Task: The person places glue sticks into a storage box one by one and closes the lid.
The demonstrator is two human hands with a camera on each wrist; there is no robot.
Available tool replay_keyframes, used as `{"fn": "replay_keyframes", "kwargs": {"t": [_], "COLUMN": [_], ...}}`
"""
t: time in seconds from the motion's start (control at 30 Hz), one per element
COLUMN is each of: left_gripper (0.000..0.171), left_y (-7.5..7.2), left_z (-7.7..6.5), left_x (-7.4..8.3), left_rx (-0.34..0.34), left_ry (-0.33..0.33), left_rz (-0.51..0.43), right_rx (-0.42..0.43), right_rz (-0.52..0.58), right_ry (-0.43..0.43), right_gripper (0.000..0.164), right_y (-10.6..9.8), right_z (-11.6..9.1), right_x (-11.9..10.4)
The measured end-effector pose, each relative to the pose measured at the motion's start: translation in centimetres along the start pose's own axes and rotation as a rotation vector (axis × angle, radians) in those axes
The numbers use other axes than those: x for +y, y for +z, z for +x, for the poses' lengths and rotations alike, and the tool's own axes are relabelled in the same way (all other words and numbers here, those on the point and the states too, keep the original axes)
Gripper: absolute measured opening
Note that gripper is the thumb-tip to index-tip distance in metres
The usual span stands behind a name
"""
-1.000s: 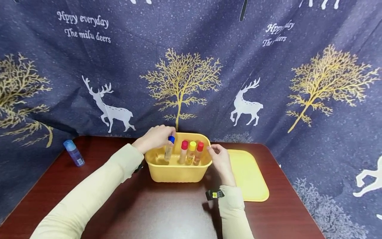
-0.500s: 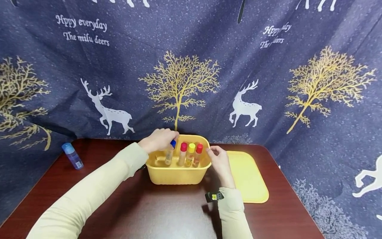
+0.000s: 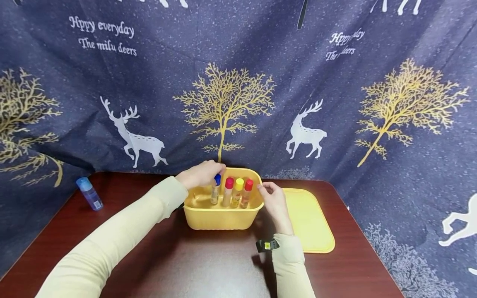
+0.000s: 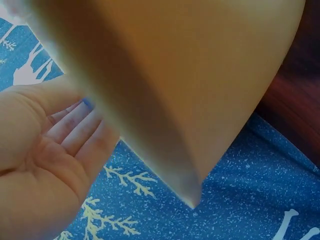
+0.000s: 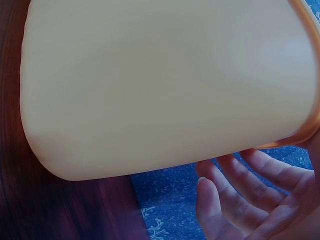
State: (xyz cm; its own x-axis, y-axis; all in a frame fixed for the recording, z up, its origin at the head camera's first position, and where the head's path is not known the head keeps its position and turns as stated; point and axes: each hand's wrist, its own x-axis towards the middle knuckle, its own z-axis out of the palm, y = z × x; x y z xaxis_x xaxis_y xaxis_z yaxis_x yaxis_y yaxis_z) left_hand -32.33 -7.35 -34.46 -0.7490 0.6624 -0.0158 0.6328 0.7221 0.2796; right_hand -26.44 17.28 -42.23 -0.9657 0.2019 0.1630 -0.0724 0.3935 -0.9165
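Note:
In the head view, a yellow plastic tub (image 3: 219,219) stands on the dark red-brown table. My left hand (image 3: 201,173) reaches over its left rim and holds a clear small bottle (image 3: 215,194) by its blue cap, upright inside the tub. To its right stand a bottle with a crimson cap (image 3: 228,192), a yellow-capped bottle (image 3: 237,193) and a red-capped bottle (image 3: 247,194). In the left wrist view the tub wall hides most of the fingers. My right hand (image 3: 275,203) touches the tub's right rim, its fingers loosely bent beside the outer wall (image 5: 150,100).
A flat yellow lid (image 3: 311,219) lies on the table to the right of the tub. At the far left lies a blue bottle (image 3: 90,193) with a light-blue cap. A blue curtain (image 3: 238,41) with deer and trees hangs right behind the table's back edge.
My left hand has moved slightly right, bringing the blue-capped bottle closer to the crimson-capped one. The right hand stays at the right rim.

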Motion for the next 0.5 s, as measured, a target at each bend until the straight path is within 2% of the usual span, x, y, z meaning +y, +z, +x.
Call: {"fn": "replay_keyframes", "kwargs": {"t": [0.2, 0.5], "left_gripper": [0.013, 0.011], "left_y": [0.41, 0.63], "left_z": [0.23, 0.11], "left_x": [0.07, 0.28], "left_rx": [-0.019, -0.003], "left_ry": [-0.019, -0.005], "left_rz": [-0.032, -0.057], "right_rx": [-0.001, 0.0], "right_rz": [-0.005, 0.011], "right_ry": [-0.006, 0.002], "right_gripper": [0.024, 0.025], "right_y": [0.0, -0.01], "right_z": [0.01, -0.04], "right_x": [-0.03, 0.01]}}
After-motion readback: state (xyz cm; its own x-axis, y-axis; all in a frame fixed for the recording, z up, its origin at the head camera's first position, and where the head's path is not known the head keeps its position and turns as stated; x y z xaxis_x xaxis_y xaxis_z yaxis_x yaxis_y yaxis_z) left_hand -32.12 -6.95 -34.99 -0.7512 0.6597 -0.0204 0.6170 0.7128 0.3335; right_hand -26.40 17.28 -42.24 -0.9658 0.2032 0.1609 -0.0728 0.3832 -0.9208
